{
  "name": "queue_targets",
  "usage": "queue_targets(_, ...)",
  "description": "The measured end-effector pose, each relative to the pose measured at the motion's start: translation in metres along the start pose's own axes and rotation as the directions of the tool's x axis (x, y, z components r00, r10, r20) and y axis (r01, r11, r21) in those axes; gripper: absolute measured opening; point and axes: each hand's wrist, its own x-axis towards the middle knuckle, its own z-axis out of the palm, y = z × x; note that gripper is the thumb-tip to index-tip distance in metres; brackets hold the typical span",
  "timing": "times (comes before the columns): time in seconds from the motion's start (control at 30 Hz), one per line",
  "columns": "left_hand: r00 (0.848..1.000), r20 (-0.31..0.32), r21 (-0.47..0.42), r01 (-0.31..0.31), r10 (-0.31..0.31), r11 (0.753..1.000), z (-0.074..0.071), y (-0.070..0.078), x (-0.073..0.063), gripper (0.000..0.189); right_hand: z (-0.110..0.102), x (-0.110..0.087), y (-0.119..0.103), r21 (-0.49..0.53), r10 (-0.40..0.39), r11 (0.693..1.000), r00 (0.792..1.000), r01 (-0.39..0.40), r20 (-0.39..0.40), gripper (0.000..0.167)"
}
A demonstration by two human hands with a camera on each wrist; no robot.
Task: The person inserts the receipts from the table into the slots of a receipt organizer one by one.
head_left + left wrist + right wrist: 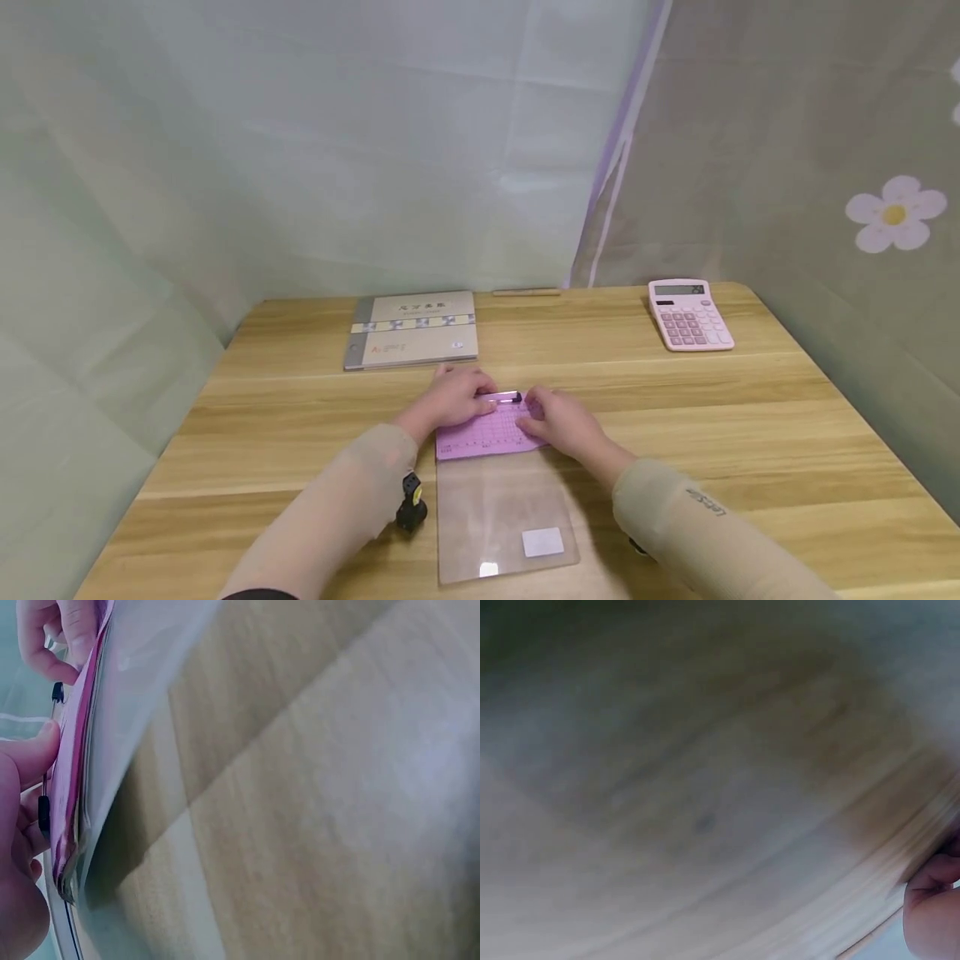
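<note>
A stack of pink printed forms (480, 435) lies at the head end of a clip folder, whose clear plastic cover (491, 504) is folded toward me. A metal clip (504, 397) with black ends crosses the top of the forms. My left hand (453, 398) grips the folder at this clip; in the left wrist view its thumb (41, 746) lies over the clip bar, with fingers on the far side. My right hand (566, 427) pinches the right edge of the forms near the clip. In the right wrist view only part of that hand (934, 907) shows.
Behind the left hand lies a grey-and-beige account book (420, 333). A thin pen-like stick (527, 292) rests along the table's back edge. At the back right stands a pink calculator (690, 315). Curtains (420, 150) hang behind the wooden table (750, 433).
</note>
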Motion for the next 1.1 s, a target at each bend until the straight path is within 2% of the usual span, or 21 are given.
queue_targets(0.33, 1.0, -0.008, 0.049, 0.006, -0.006, 0.999, 0.007, -0.003, 0.001, 0.028, 0.001, 0.001, 0.001, -0.031, 0.014, 0.999, 1.0, -0.014, 0.001, 0.032)
queue_targets(0.57, 0.999, -0.035, 0.066, 0.009, -0.007, 0.998, 0.014, -0.001, -0.003, 0.034, -0.003, 0.001, 0.004, -0.025, 0.023, 0.999, 0.999, -0.022, 0.037, 0.032)
queue_targets(0.8, 0.999, -0.037, 0.034, -0.006, 0.008, 0.999, 0.016, 0.002, -0.003, 0.038, -0.009, -0.002, 0.011, 0.013, 0.024, 1.0, 0.996, -0.026, 0.091, 0.032)
queue_targets(1.1, 0.999, -0.038, 0.016, -0.008, 0.008, 1.0, 0.017, -0.004, -0.006, 0.042, -0.013, -0.004, 0.016, 0.04, -0.018, 0.999, 0.991, 0.013, 0.132, 0.037)
